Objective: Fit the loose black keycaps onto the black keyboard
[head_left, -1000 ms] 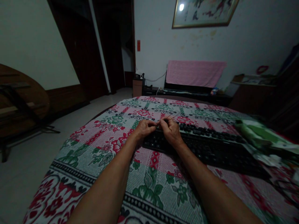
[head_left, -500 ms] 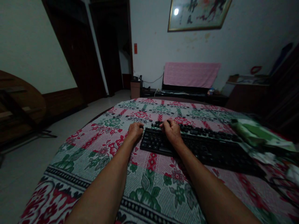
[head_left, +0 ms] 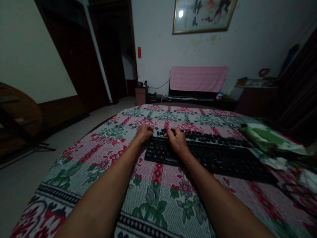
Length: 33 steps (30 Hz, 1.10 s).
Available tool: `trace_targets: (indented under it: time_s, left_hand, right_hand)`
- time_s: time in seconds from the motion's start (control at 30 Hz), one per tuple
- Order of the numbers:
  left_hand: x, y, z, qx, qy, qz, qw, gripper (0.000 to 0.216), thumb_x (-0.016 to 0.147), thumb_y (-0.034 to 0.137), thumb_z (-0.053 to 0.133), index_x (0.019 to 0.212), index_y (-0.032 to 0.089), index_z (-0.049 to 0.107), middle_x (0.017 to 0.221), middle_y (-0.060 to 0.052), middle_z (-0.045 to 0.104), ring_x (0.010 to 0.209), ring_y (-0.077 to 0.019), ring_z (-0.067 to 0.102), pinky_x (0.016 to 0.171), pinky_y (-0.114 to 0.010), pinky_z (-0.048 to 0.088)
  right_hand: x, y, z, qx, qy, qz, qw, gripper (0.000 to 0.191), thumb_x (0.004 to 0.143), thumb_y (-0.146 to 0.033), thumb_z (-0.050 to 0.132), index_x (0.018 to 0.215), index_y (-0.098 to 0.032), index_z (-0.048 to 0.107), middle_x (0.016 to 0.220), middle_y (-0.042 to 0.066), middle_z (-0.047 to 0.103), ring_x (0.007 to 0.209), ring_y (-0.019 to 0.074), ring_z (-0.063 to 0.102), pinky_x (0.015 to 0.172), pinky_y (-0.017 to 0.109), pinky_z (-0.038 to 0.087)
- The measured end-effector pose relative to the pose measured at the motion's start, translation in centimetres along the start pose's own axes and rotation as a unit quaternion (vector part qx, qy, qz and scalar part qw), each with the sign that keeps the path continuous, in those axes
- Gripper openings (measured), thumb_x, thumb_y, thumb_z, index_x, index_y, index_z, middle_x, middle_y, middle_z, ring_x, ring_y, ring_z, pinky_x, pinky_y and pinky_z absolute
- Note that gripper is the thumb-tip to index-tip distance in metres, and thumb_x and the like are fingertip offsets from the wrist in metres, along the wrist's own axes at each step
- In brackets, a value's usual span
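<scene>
Both forearms run forward from the near edge of the floral cloth [head_left: 153, 198], roughly parallel and low over it.

Left hand [head_left: 144, 133]: knuckles up, fingers curled under, resting on the cloth just beside the keyboard's far left corner. Too dim to tell whether anything is pinched in it.

Right hand [head_left: 175, 140]: palm down on the left end of the black keyboard [head_left: 218, 162], fingers bent onto the far key rows. Cannot tell if it is closed on anything.

The keyboard lies across the middle of the surface, angled toward the right edge. A second dark row of keys [head_left: 215, 137] lies just behind it.

Left half of the surface is bare cloth. The right edge is crowded by a green cloth bundle [head_left: 267, 138] and a dark cable [head_left: 294, 195].

Far wall: pink towel [head_left: 198, 78], framed picture [head_left: 201, 15].
</scene>
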<state>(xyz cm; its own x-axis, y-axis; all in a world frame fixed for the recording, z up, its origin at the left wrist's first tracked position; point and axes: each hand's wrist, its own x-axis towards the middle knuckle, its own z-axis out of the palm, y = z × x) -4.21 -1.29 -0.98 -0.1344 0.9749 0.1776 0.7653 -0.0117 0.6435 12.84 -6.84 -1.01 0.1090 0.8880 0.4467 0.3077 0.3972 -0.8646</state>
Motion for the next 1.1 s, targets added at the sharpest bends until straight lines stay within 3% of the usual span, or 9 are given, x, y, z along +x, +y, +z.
trace_targets:
  time_s: [0.23, 0.57, 0.8, 0.93, 1.1]
  left_hand:
    - [1.4, 0.7, 1.1, 0.009, -0.068, 0.003, 0.998, 0.037, 0.059, 0.016, 0.066, 0.094, 0.022, 0.071, 0.084, -0.001, 0.071, 0.077, -0.0162, 0.063, 0.069, -0.022, 0.045]
    - [1.2, 0.9, 1.1, 0.026, -0.086, 0.005, 0.996, 0.041, 0.061, 0.014, 0.064, 0.101, 0.022, 0.070, 0.084, -0.002, 0.071, 0.072, -0.0155, 0.062, 0.064, -0.022, 0.044]
    - [1.5, -0.1, 1.3, -0.073, -0.087, 0.001, 0.994, 0.051, 0.060, 0.010, 0.063, 0.110, 0.020, 0.065, 0.088, -0.005, 0.071, 0.068, -0.0140, 0.063, 0.064, -0.022, 0.046]
    - [0.4, -1.0, 0.5, -0.127, -0.057, -0.037, 0.990, 0.046, 0.063, 0.011, 0.063, 0.109, 0.019, 0.065, 0.089, -0.005, 0.071, 0.069, -0.0131, 0.063, 0.064, -0.021, 0.046]
    - [-3.0, -0.8, -1.5, -0.210, -0.078, -0.092, 0.970, 0.037, 0.066, 0.013, 0.062, 0.102, 0.014, 0.067, 0.068, -0.004, 0.067, 0.053, -0.0110, 0.057, 0.052, -0.022, 0.043]
  right_hand:
    - [-0.1, 0.0, 0.0, -0.004, 0.007, -0.014, 1.000, 0.022, 0.080, -0.037, 0.046, 0.071, -0.019, 0.056, 0.068, 0.004, 0.068, 0.068, 0.0178, 0.062, 0.066, 0.028, 0.046]
    - [-0.2, 0.0, 0.1, 0.001, 0.005, -0.014, 1.000, 0.023, 0.080, -0.038, 0.047, 0.073, -0.019, 0.056, 0.069, 0.004, 0.068, 0.065, 0.0169, 0.061, 0.064, 0.027, 0.046]
    - [0.1, -0.3, -0.1, -0.009, -0.009, -0.008, 1.000, 0.023, 0.081, -0.039, 0.046, 0.076, -0.019, 0.056, 0.072, 0.005, 0.069, 0.063, 0.0156, 0.060, 0.062, 0.026, 0.047]
    - [-0.1, -0.7, 0.1, -0.013, -0.043, -0.020, 0.999, 0.023, 0.082, -0.039, 0.047, 0.081, -0.019, 0.057, 0.074, 0.003, 0.069, 0.059, 0.0143, 0.060, 0.061, 0.026, 0.047]
    - [-0.8, -1.7, 1.0, -0.007, -0.070, -0.062, 0.996, 0.020, 0.081, -0.035, 0.049, 0.084, -0.019, 0.060, 0.076, 0.003, 0.069, 0.068, 0.0155, 0.063, 0.065, 0.026, 0.048]
